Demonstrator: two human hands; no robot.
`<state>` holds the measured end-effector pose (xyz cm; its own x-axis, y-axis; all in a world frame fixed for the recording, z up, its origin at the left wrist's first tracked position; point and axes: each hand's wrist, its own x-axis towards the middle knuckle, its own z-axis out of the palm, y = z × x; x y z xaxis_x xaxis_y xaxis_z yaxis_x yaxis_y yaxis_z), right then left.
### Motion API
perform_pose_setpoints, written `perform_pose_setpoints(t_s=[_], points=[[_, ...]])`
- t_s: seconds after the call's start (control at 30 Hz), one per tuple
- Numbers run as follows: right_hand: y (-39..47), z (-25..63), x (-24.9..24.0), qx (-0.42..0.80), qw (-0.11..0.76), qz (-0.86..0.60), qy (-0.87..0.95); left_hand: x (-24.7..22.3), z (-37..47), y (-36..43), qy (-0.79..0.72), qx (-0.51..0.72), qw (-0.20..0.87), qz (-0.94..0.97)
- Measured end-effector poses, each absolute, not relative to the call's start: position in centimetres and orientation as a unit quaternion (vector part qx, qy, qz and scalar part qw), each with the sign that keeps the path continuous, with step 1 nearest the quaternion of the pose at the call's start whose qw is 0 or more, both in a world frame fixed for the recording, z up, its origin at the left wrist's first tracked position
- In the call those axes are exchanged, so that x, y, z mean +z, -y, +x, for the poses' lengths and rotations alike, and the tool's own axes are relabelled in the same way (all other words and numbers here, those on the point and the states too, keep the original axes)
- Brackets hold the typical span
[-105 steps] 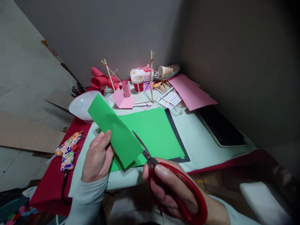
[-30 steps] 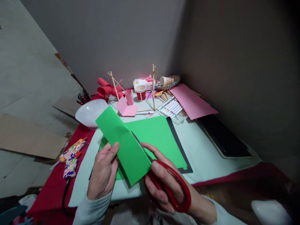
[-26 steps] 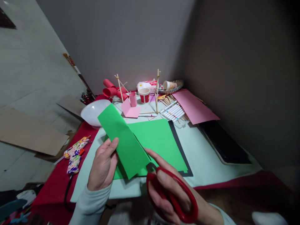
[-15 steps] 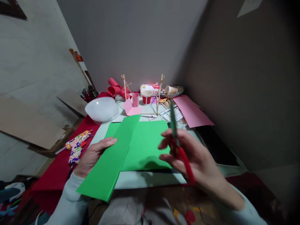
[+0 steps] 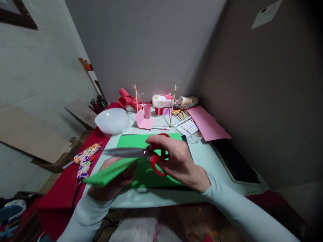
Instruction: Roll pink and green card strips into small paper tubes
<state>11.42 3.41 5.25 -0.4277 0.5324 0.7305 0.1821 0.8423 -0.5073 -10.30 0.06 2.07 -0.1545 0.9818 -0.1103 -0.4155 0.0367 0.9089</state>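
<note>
Red-handled scissors are in my right hand, with their blades pointing left and looking closed. My left hand is wrapped round a folded piece of green paper, tilted so its edge faces me and slightly blurred. The scissor blades pass just above the far edge of that piece; I cannot tell whether they touch it. Below both hands, a green sheet lies flat on a dark board on the table.
To the left are a patterned glue gun and a translucent white bowl. Behind stand stick frames, a paper cup and red tubes. Markers, pink paper and a black flat panel lie right.
My right hand has moved left, turning the scissors from pointing up to pointing left. My left hand has tipped the green piece from a slanted upright pose to nearly edge-on.
</note>
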Motion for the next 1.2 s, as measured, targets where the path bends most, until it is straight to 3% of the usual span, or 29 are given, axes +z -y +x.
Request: perform_pose_setpoints(t_s=[0.2,0.33,0.7,1.0,1.2], points=[[-5.1,10.8,7.6,0.403,0.559,-0.309,0.655,2.8,-9.1,-0.9,-0.398,0.696,0.464,0.376],[-6.0,10.3,9.2,0.522,0.530,-0.315,0.589,3.4,-7.8,-1.3,-0.421,0.624,0.508,0.419],[-6.9,10.3,8.9,0.592,0.499,-0.307,0.554,3.6,-8.1,-2.4,-0.434,0.581,0.598,0.341],[-2.5,14.2,5.3,0.780,0.262,-0.258,0.507,4.9,-10.5,-4.4,-0.390,0.624,0.670,0.098],[-0.4,13.8,4.9,0.774,0.204,-0.196,0.567,4.4,-10.5,-4.6,-0.351,0.625,0.695,0.058]])
